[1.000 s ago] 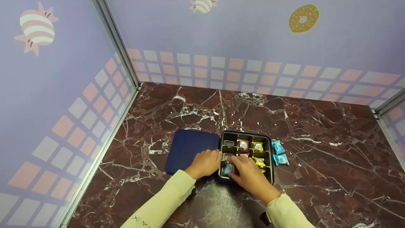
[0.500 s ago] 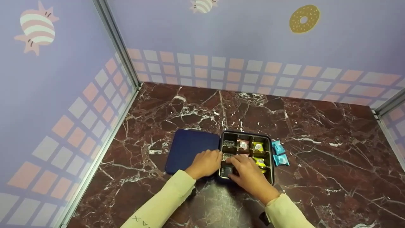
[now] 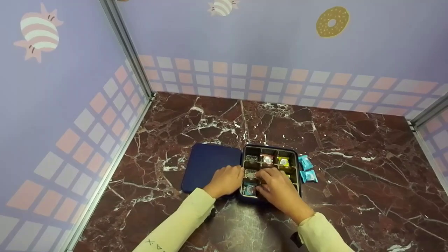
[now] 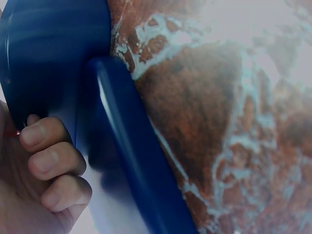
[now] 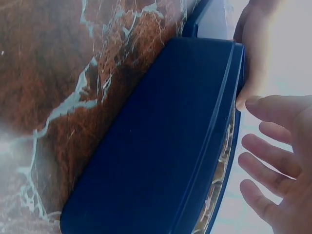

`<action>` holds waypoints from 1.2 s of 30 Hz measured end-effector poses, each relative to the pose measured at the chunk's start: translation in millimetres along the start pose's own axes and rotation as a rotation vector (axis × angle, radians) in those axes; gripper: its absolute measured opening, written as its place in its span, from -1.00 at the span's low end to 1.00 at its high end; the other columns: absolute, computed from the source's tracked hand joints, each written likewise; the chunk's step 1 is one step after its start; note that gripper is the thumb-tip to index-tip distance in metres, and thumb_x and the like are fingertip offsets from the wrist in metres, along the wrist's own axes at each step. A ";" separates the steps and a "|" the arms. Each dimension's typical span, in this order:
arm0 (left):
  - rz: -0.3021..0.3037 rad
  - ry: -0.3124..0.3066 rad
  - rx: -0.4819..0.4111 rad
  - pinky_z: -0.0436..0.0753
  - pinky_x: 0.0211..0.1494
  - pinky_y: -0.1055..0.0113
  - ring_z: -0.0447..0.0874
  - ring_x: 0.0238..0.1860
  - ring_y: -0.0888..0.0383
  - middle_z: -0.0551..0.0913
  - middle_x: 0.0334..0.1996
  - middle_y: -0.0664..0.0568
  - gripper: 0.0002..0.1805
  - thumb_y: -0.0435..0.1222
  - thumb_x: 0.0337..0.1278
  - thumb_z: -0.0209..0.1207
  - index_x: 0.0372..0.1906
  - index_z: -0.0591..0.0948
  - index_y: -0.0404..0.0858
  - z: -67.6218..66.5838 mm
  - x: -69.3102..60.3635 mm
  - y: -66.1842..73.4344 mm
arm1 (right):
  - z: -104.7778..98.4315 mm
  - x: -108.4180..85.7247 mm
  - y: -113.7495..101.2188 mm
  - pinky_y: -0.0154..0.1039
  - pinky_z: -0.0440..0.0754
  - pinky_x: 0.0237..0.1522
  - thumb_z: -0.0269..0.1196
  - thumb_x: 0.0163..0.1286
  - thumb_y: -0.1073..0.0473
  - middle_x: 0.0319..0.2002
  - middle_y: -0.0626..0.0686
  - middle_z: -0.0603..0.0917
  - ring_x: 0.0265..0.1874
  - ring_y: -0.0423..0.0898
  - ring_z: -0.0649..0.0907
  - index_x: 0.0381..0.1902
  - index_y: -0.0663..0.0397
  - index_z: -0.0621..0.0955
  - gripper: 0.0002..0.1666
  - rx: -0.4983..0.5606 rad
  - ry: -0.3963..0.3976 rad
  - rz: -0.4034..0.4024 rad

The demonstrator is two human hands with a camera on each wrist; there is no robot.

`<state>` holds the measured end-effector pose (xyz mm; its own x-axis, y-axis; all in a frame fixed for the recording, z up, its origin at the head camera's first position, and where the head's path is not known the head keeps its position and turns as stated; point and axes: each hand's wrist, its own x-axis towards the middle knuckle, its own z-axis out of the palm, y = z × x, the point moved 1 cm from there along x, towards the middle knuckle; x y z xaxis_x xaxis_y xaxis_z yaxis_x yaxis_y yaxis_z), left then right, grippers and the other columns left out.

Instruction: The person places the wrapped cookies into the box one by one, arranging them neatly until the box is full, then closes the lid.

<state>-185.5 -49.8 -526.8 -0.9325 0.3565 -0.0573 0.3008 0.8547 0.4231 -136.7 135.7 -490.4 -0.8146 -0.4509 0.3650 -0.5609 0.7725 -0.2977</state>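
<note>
A dark blue box lies open, its lid folded out flat to the left. Inside is a divided tray with wrapped candies: a blue one in the near left compartment, a pink one and a yellow one in the far row. My left hand holds the box's left edge by the hinge, its fingers curled in the left wrist view. Over the near middle of the tray hovers my right hand, fingers loosely bent and nothing visible between them. It hides several compartments.
Two blue wrapped candies, one behind the other, lie just right of the box. The marbled tabletop is bounded by a patterned back wall and side panels.
My right hand has drawn slightly right, away from the near left compartment. The blue candy there shows plainly now; half a second ago that compartment looked dark. The left hand stays put.
</note>
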 end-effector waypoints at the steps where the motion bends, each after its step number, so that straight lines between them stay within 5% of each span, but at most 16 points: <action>1: 0.000 0.000 -0.002 0.55 -0.42 0.00 0.66 -0.44 -0.09 0.53 -0.61 0.02 -0.54 -0.11 0.49 -0.26 -0.59 0.41 -0.09 0.0 -0.1 -0.1 | -1.0 -0.2 0.7 -0.03 0.55 -0.08 0.50 0.03 0.15 -0.17 0.00 0.69 -0.14 0.00 0.65 -0.14 0.01 0.61 -0.58 0.000 0.003 0.004; 15: 0.013 -0.005 -0.002 0.56 -0.40 0.03 0.62 -0.48 -0.03 0.43 -0.65 0.07 -0.53 -0.11 0.50 -0.29 -0.61 0.36 -0.08 1.7 0.9 -1.0 | -9.9 -3.6 14.4 -0.03 0.55 -0.07 0.45 0.11 0.14 -0.19 0.02 0.69 -0.17 0.00 0.68 -0.18 0.03 0.63 -0.69 -0.035 0.074 0.012; 36: 0.006 -0.003 -0.001 0.52 -0.45 0.06 0.62 -0.49 -0.04 0.41 -0.67 0.08 -0.54 -0.11 0.50 -0.29 -0.61 0.36 -0.07 2.4 0.6 -1.2 | -17.0 -12.2 26.8 0.03 0.52 -0.06 0.43 0.16 0.16 -0.19 0.06 0.68 -0.19 0.06 0.64 -0.17 0.04 0.62 -0.71 -0.043 0.077 0.088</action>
<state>-185.9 -49.7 -529.4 -0.9301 0.3628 -0.0570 0.3063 0.8519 0.4247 -139.3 169.5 -487.9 -0.8459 -0.3458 0.4060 -0.4791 0.8271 -0.2938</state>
